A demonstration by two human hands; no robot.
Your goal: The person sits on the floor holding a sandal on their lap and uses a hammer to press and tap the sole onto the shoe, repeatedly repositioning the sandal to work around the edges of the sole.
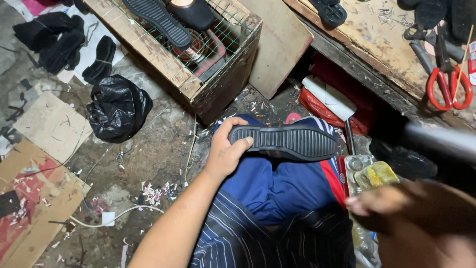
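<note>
A worker's left hand (225, 149) grips the heel end of a black shoe (285, 142), thumb curled over the top edge and fingers wrapped under it, holding it sole-up across the knee of blue trousers (277, 186) with red and white stripes. The ribbed sole runs out to the right of the hand, its toe pointing toward the workbench (367, 44). The right hand (411, 218), blurred and very close to the camera at lower right, is closed around a dark handle (436, 139) that crosses the frame above it; what tool it is cannot be told. The shoe lies well apart from that hand, up and to its left.

One pair of red-handled scissors (448, 82) rests on the workbench at upper right. One wooden crate (188, 44) topped with green wire mesh stands ahead of the knee, with one loose black sole (156, 20) and one dark shoe upper lying on it. One knotted black plastic bag (119, 106) sits on the littered floor to the left, near flattened pieces of cardboard (49, 126). A yellow sponge-like lump (377, 173) lies beside the right leg.
</note>
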